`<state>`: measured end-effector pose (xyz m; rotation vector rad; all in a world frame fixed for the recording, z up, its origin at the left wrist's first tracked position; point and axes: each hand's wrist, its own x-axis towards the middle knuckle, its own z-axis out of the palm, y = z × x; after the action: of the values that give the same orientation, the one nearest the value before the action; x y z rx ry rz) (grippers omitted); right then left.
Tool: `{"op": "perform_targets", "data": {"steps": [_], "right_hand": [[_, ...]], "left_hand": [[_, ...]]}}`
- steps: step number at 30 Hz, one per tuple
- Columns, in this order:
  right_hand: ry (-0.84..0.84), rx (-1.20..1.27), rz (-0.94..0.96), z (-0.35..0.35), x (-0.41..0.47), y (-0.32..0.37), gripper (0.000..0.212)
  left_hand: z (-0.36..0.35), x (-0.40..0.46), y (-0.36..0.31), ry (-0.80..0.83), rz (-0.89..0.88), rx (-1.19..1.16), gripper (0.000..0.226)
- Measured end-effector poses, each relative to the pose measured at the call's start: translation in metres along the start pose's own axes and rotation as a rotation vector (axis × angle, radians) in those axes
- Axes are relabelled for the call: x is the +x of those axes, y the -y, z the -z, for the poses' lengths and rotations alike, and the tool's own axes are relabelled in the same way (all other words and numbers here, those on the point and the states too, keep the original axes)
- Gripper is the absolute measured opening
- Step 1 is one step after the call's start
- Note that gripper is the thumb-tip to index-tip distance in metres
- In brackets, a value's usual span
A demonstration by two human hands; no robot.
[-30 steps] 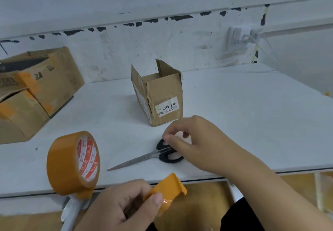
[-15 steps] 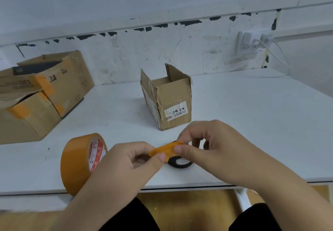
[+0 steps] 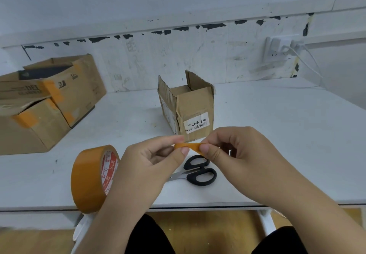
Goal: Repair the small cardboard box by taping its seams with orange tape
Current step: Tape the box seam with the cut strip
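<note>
A small cardboard box (image 3: pixel 190 107) with a white label stands open-topped on the white table (image 3: pixel 277 134), its flaps up. Just in front of it I hold a short cut strip of orange tape (image 3: pixel 187 146) in the air. My left hand (image 3: pixel 156 160) pinches its left end between thumb and forefinger, and my right hand (image 3: pixel 233 154) pinches its right end. The orange tape roll (image 3: pixel 93 178) stands on its edge at the table's front edge, left of my left wrist.
Black-handled scissors (image 3: pixel 198 171) lie on the table under my hands, blades pointing left. Two bigger cardboard boxes (image 3: pixel 45 103) with orange tape patches sit at the far left. A wall socket with a white cable (image 3: pixel 283 49) is at the back right.
My right hand left the scissors and took the strip's free end. Both hands then rose with the strip toward the small box.
</note>
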<state>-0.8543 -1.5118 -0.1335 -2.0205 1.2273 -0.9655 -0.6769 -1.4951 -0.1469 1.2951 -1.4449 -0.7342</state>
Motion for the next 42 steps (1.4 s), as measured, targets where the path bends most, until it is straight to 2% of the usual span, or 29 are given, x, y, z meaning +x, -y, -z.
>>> {"op": "perform_targets", "data": {"steps": [7,15,18,22,30,34,42], "right_hand": [[-0.005,0.065,-0.017,0.001,0.002,-0.001,0.028],[0.016,0.107,-0.016,0.002,0.001,-0.003,0.029],[0.016,0.154,-0.017,0.002,0.001,-0.003,0.029],[0.013,0.162,-0.005,0.001,0.006,-0.004,0.033],[0.037,0.113,-0.013,-0.003,0.03,-0.013,0.029],[-0.042,0.175,-0.047,-0.01,0.053,-0.024,0.021],[-0.173,0.16,-0.002,-0.036,0.076,-0.037,0.018]], "left_hand": [[-0.007,0.001,0.006,-0.05,-0.137,0.04,0.027],[-0.007,0.001,0.01,-0.11,-0.166,0.004,0.037],[-0.002,0.002,0.012,-0.1,-0.141,0.012,0.03],[-0.004,0.001,0.015,-0.053,-0.022,-0.043,0.025],[-0.01,0.022,0.021,-0.1,-0.039,-0.023,0.021],[-0.008,0.037,0.03,-0.175,-0.025,-0.017,0.011],[-0.014,0.055,0.041,-0.26,-0.036,0.088,0.01]]}}
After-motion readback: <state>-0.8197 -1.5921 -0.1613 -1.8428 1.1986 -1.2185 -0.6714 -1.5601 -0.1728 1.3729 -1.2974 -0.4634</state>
